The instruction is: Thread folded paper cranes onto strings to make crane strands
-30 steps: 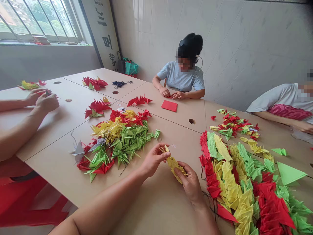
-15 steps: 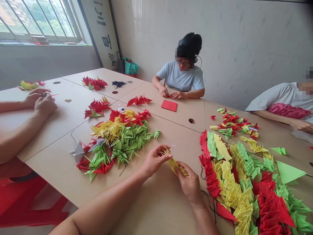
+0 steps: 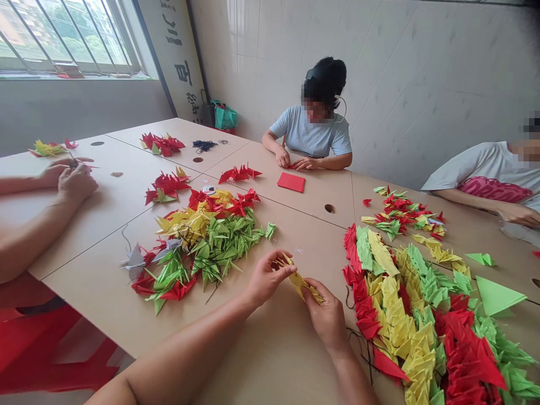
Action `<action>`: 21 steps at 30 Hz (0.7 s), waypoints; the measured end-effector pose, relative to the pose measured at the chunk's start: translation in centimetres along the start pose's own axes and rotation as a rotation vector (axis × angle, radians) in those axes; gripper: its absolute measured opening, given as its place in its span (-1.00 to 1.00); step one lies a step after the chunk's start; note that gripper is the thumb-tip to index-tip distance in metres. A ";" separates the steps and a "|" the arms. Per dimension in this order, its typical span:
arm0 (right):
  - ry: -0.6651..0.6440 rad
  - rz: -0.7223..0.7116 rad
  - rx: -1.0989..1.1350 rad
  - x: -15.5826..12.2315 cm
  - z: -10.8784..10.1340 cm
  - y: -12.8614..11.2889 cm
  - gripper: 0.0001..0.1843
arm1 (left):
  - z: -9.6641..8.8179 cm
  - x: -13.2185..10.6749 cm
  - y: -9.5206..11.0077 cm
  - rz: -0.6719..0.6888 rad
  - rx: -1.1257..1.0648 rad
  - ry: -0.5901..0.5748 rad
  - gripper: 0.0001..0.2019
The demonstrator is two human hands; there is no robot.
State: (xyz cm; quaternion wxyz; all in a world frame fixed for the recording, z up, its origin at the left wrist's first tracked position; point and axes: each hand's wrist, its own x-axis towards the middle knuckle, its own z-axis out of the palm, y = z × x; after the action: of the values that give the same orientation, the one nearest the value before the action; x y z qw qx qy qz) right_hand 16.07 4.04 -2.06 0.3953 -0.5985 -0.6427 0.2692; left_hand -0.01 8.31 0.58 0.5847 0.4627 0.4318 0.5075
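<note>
Between my two hands is a slim bundle of yellow folded paper pieces (image 3: 298,280), held above the bare tabletop. My left hand (image 3: 270,277) pinches its upper end, with the thumb on top and the fingers curled behind. Around the lower end, the thumb and fingers of my right hand (image 3: 325,310) are closed. Left of my hands lies a heap of folded paper cranes (image 3: 223,242) in green, yellow and red, with dark thread among them. Strings of packed folded paper (image 3: 396,309) in red, yellow and green lie close to my right hand.
A co-worker's hands (image 3: 71,174) work with a small dark object at the left. Across the table (image 3: 278,337), a person (image 3: 314,132) folds red paper beside a red paper stack (image 3: 291,181). Another person (image 3: 489,174) sits at the right. Black thread (image 3: 205,145) lies farther back.
The co-worker's fingers at the left have shifted slightly. My hands and the yellow paper bundle stay almost where they were.
</note>
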 end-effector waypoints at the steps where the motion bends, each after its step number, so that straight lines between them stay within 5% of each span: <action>1: 0.005 -0.002 -0.003 0.0 0.0 0.0 -0.64 | 0.0 0.1 0.0 -0.015 -0.046 0.005 -0.70; 21: 0.015 -0.010 0.019 0.0 0.0 0.0 -0.67 | -0.4 0.8 -1.1 -0.121 -0.192 0.012 -0.64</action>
State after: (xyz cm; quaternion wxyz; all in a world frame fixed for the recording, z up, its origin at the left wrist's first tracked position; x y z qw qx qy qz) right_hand 16.02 4.07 -2.04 0.4069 -0.5935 -0.6403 0.2687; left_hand -0.11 9.13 -0.65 0.6533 0.3744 0.4120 0.5131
